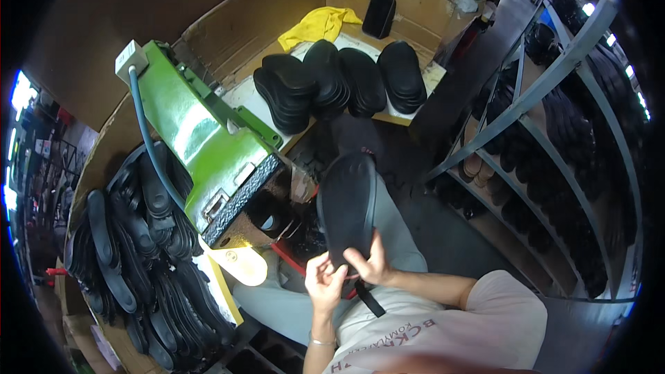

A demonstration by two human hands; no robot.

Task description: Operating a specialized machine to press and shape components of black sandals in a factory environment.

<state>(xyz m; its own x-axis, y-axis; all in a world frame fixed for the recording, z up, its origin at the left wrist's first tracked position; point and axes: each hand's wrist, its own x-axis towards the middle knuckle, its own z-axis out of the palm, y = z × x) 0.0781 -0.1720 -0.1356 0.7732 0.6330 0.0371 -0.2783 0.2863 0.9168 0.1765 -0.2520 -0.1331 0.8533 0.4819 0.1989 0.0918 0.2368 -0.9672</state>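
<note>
Holding black shoe sole (346,204) upright over lap, beside green press machine (201,138); left hand (324,280) and right hand (370,263) pinching heel end. Inspection step, apparently; next likely calls for firm regrip.

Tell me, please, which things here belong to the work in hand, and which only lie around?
In use: black sole, held by left hand and right hand; green machine.

Lying around: sole stacks, sole pile, yellow cloth, rack.
</note>
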